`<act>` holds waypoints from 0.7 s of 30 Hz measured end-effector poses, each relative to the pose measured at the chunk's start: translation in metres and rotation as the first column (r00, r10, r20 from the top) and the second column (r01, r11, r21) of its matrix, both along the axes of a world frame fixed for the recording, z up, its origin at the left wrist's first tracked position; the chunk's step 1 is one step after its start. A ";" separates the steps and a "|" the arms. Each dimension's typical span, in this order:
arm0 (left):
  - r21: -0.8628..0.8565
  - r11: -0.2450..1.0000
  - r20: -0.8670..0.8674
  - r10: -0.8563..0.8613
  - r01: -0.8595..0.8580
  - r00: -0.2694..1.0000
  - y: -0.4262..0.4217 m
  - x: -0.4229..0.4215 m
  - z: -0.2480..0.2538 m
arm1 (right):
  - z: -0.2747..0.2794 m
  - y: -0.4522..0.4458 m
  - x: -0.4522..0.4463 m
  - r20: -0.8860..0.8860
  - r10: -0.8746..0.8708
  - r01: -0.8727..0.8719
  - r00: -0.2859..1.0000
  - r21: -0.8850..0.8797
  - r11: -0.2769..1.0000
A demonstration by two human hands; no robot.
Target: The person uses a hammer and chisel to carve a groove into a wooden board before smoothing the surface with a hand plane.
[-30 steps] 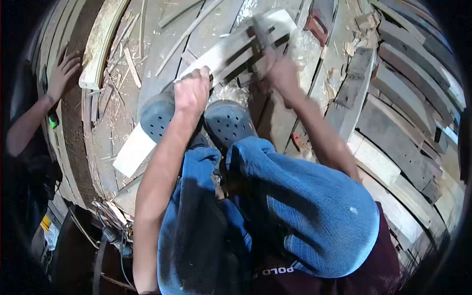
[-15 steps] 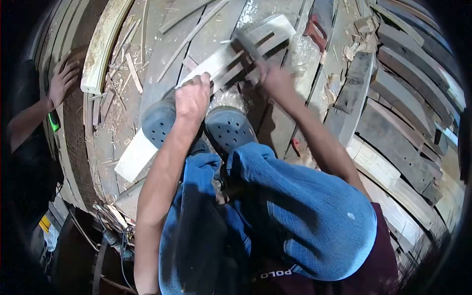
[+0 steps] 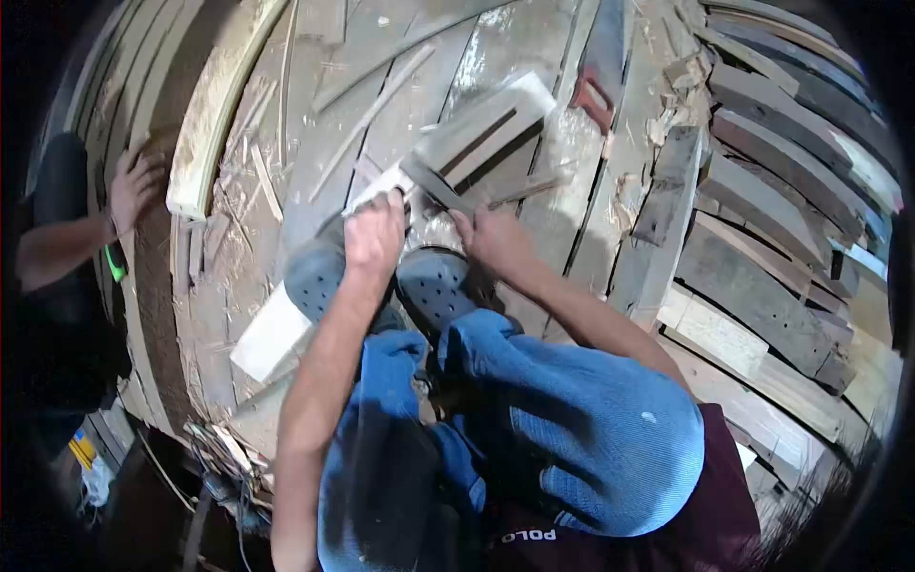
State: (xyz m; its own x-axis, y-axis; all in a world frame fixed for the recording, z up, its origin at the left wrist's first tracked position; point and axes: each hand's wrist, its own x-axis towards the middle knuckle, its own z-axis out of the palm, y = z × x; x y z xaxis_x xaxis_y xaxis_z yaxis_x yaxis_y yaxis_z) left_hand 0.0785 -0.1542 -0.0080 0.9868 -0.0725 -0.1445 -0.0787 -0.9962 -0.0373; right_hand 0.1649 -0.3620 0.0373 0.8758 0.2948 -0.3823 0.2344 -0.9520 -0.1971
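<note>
A pale wooden board (image 3: pixel 529 95) with a long dark slot lies slantwise on the plank floor beyond the shoes. My left hand (image 3: pixel 375 232) is closed on its near left end, beside the left shoe (image 3: pixel 316 278). My right hand (image 3: pixel 496 240) is wrapped round a dark, flat-bladed tool (image 3: pixel 431 185), whose far end lies over the board close to my left fingers. The tool's exact kind cannot be made out. Under the board's near end the right shoe (image 3: pixel 435 286) stands close by.
A saw with a red handle (image 3: pixel 593 98) lies beyond the board. Curved timber pieces (image 3: pixel 762 200) are stacked at the right. Thin strips (image 3: pixel 372 119) and shavings litter the floor. Another person's hand (image 3: pixel 136 188) is at the far left, near a long beam (image 3: pixel 205 157).
My right hand has moved toward me and left with the tool, which now reaches the board's near end. The whole view has shifted slightly, so the floor and board appear lower.
</note>
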 end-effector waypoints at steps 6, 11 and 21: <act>-0.012 1.000 0.012 0.007 -0.007 1.000 0.000 0.000 0.008 | -0.044 -0.035 0.017 0.357 0.061 -0.097 0.932 0.083 0.992; -0.077 0.997 -0.048 0.004 -0.007 0.999 0.000 0.000 0.016 | -0.017 -0.068 0.046 0.065 -0.216 0.204 0.974 0.157 0.966; -0.113 0.993 0.052 -0.039 0.044 0.998 0.004 -0.006 0.005 | 0.081 -0.122 0.039 0.118 -0.468 0.455 0.876 0.125 0.882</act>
State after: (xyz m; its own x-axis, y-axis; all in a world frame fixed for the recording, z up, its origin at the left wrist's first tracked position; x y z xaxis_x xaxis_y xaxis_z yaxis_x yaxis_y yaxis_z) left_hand 0.0723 -0.1500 -0.0032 0.9883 -0.1269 -0.0842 -0.1210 -0.9901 0.0713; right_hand 0.2041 -0.4843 0.1182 0.9630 -0.1288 -0.2369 -0.1956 -0.9382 -0.2854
